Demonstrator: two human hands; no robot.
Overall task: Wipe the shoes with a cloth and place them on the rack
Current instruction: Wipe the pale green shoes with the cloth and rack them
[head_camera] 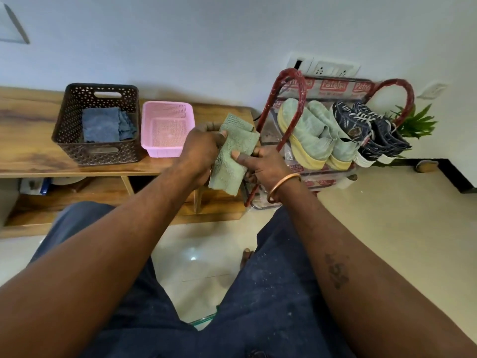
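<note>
Cloth of pale green textured fabric (233,151), folded, at centre of the frame, grasped from both sides. Left hand (200,148) clasped round its upper left edge, thumb over the front face. Right hand (263,164) pinching its right edge, thumb flat on the front, copper-coloured bangle (282,186) at the wrist. Lower edge of the cloth hanging free below both hands, in front of the long wooden bench (31,140).

Right of centre: red-framed metal shoe rack (333,87) with printed plastic wrap on its rails, standing on the cream tiled floor (387,208) just beside the right end of the bench. On its upper shelf, pair of pale green slip-on shoes with yellow soles (304,133), tilted, soles turned to the lower left. Touching them on the right, pair of navy patterned lace-up sneakers with white soles (361,130). Four shoes spanning the shelf between the two red end loops.

Left of centre, on the bench top: dark brown perforated plastic basket (74,140) holding folded blue-grey cloths (103,125). Just beside it on the right, pink perforated plastic basket (154,148), near the left hand. Bare bench top at far left and along the front edge before both baskets. Open floor at lower centre between the knees in dark blue trousers (271,293), and at right below the rack. Green leafy plant (418,122) behind the rack's right loop.
</note>
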